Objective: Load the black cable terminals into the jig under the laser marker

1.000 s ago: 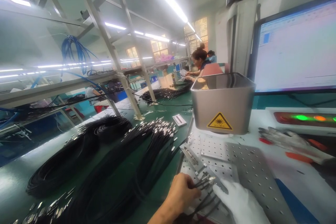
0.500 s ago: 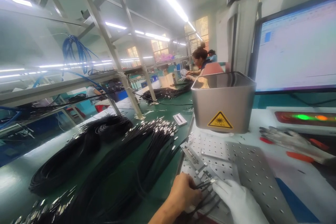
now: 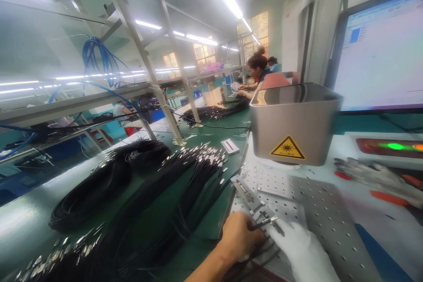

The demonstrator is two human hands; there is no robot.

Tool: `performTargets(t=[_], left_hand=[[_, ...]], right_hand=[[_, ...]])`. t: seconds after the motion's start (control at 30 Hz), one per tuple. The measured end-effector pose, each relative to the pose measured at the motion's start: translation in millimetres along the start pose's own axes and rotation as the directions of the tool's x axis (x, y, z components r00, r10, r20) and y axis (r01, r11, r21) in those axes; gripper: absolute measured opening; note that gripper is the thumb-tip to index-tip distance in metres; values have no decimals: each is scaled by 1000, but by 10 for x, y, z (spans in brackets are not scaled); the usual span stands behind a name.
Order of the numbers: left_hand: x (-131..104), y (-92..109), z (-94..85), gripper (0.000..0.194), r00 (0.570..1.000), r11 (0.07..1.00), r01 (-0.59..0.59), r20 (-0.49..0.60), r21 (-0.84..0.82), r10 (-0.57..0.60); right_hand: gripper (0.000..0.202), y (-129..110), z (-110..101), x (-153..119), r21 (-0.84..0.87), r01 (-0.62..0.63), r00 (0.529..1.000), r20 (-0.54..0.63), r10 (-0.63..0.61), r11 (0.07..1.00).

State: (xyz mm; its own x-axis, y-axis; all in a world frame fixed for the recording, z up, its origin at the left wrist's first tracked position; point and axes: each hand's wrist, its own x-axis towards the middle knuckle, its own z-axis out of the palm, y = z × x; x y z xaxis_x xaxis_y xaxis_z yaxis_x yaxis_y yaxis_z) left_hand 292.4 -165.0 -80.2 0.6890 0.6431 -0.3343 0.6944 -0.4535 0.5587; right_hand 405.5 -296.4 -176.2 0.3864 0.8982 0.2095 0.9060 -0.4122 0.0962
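The bare left hand (image 3: pixel 239 237) is closed around a few thin black cables with metal tips (image 3: pixel 264 222), pinching them just behind their silver ends. The white-gloved right hand (image 3: pixel 299 246) lies just beside it, fingers flat over the same cables and pressing them down; whether it actually grips any I cannot tell. The cable tips point up and to the right from the left hand, their long axis running diagonally from the near edge toward the small slotted metal fixture (image 3: pixel 251 196), which sits on the perforated grey metal plate (image 3: pixel 317 216) directly ahead of both hands. The tips lie right at the near end of that fixture; the left hand is the nearer one to it.

Above the plate hangs a boxy silver laser head with a yellow warning triangle (image 3: pixel 294 125). No container holds the cables: the rest lie loose in long black bundles (image 3: pixel 194 185) and a coil (image 3: pixel 99 189) on the green desk (image 3: pixel 20 229), well to the left. To the right are a computer screen (image 3: pixel 380 53) and orange-handled pliers (image 3: pixel 376 178). Another person (image 3: pixel 256 72) works farther down the desk.
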Motion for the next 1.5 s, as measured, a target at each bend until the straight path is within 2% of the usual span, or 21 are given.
performTargets(t=[0.1, 0.17, 0.27, 0.37, 0.57, 0.73, 0.8, 0.93, 1.03, 1.13, 1.23, 1.37, 1.43, 1.5], left_hand=[[35, -71, -65, 18, 999, 988, -43, 1, -149, 43], [51, -108, -125, 8, 996, 972, -83, -33, -220, 77], [21, -95, -194, 8, 993, 976, -102, -79, -192, 88], [-64, -31, -199, 12, 993, 992, -44, -110, -116, 31], [-143, 22, -131, 7, 995, 1000, -6, -100, 26, 9], [-92, -13, -74, 12, 995, 998, 10, -103, 65, -3], [-76, -33, -65, 11, 995, 999, 15, -103, 51, -10], [-47, -77, -76, 5, 997, 999, 5, -77, -44, -8], [-12, -89, -62, 19, 999, 994, 18, -41, -107, -22], [26, -63, -8, 24, 998, 998, 35, -47, -49, -37], [45, -36, 17, 21, 997, 999, -2, -83, 34, 5], [47, -82, -95, 10, 999, 991, -40, -25, -126, 37], [48, -126, -169, 12, 995, 974, -86, -60, -208, 75], [52, -149, -203, 11, 986, 966, -138, -118, -219, 115]], right_hand=[[44, -19, 80, 27, 119, -182, 983, 30, 180, 976], [39, -4, 111, 58, 171, -209, 977, 65, 201, 963], [38, 42, 136, 107, 242, -258, 963, 138, 231, 935], [40, 65, 146, 127, 298, -351, 933, 186, 307, 888], [37, 58, 108, 76, 300, -226, 972, 128, 195, 927], [59, 59, 26, 36, 139, -17, 998, 56, 9, 990], [62, 48, -13, 25, 103, 16, 1000, 6, -16, 995], [62, 54, -78, 45, 155, 34, 999, -28, -30, 987], [64, 67, -104, 94, 160, 56, 998, -21, -53, 986], [57, 56, -103, 145, 199, -31, 999, 32, 25, 980], [38, 23, -76, 189, 231, -166, 986, 66, 155, 959], [34, -42, -23, 245, 249, -300, 954, 63, 294, 921], [31, -75, 1, 266, 260, -345, 938, 58, 342, 902], [30, -96, 21, 275, 274, -373, 926, 53, 374, 886]])
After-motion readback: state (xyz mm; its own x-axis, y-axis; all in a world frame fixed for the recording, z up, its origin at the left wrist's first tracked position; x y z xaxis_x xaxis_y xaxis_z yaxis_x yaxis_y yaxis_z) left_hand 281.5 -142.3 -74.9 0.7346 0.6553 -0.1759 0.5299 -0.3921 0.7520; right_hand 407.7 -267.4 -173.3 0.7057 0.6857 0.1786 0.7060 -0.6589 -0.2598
